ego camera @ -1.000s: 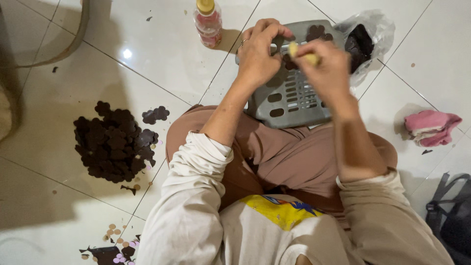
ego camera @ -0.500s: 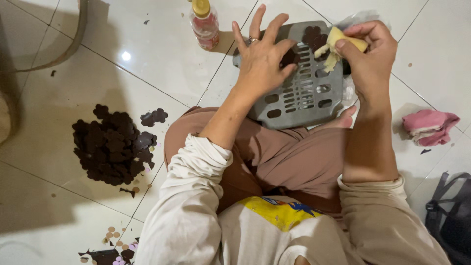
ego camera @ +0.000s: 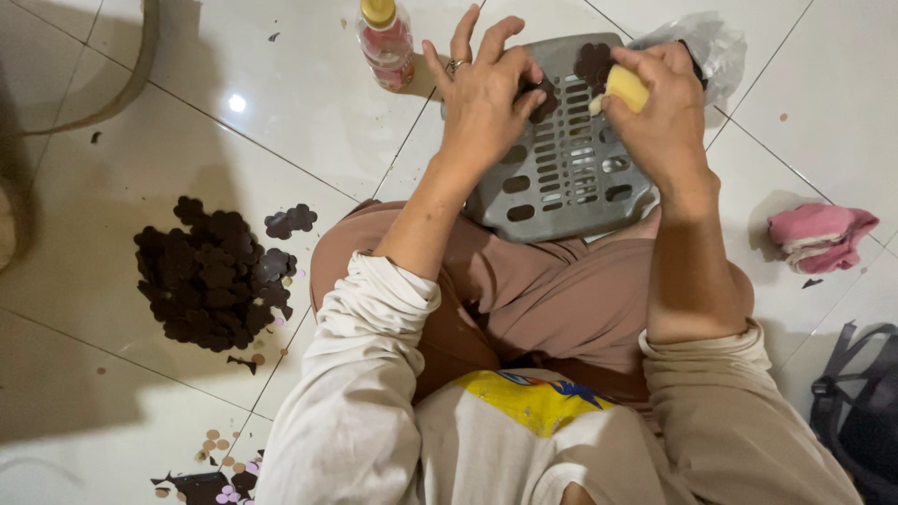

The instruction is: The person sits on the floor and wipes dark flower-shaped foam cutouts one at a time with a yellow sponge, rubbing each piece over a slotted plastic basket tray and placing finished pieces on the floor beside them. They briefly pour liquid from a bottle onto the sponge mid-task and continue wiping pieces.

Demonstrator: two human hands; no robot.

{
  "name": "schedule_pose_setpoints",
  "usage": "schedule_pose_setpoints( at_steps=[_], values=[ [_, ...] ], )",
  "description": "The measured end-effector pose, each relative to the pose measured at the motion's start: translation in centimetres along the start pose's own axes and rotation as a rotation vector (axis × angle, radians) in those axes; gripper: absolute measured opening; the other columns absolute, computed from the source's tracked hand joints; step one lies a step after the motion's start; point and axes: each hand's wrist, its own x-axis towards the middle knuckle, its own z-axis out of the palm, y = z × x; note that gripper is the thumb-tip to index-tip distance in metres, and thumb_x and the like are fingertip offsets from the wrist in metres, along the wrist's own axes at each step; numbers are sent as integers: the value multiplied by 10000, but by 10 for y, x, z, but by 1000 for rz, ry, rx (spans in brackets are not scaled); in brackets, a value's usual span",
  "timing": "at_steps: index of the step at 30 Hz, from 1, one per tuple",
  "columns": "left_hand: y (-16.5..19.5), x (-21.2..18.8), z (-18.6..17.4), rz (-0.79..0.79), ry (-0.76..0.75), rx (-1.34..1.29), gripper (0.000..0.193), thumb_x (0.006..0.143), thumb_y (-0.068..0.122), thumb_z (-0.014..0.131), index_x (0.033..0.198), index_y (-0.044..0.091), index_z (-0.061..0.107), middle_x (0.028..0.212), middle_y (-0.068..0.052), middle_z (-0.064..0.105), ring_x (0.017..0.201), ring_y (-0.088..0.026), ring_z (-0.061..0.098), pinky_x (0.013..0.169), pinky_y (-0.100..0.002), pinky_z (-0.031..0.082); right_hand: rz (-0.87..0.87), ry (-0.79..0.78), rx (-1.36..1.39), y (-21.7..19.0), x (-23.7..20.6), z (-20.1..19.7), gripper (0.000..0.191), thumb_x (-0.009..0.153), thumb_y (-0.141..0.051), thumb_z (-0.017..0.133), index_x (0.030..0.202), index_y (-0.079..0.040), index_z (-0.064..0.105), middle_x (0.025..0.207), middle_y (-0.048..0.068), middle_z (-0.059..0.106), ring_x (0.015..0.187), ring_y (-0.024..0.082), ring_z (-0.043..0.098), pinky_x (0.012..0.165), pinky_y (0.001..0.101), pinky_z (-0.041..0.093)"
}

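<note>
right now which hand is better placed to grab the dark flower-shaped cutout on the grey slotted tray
Left. The left hand already has its fingers on the dark flower-shaped cutout on the grey slotted plastic tray, while the right hand is occupied, gripping a yellow sponge-like block.

Grey slotted tray (ego camera: pixel 561 178), yellow tool (ego camera: pixel 625 87), seemingly dark-brown cutouts (ego camera: pixel 210 276).

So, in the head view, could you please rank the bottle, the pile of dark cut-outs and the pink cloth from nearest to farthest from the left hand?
From the left hand:
1. Bottle, just to its left, at the top.
2. Pile of dark cut-outs, lower left on the floor.
3. Pink cloth, far right, beyond the right hand.
</note>
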Motion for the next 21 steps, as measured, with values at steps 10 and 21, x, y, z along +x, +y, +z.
schedule_pose_setpoints(
  at_steps=[10,21],
  values=[
    [-16,3,3,-179,81,-20,202,868,251,824,966,179,663,1328,9,610,1392,-380,426,1120,-756,209,41,30,-23,1,-1,3,313,866,-53,823,1151,-18,696,1215,134,591,1126,308,619,984,401,517],
    [1,-4,-6,-102,-52,-50,454,764,281,900,1157,268,672,1455,-28,476,1449,-395,307,1135,-786,119,24,24,-30,-4,-2,1,297,877,-9,816,1149,-3,695,1245,137,541,1150,301,594,985,384,528]
  ],
)
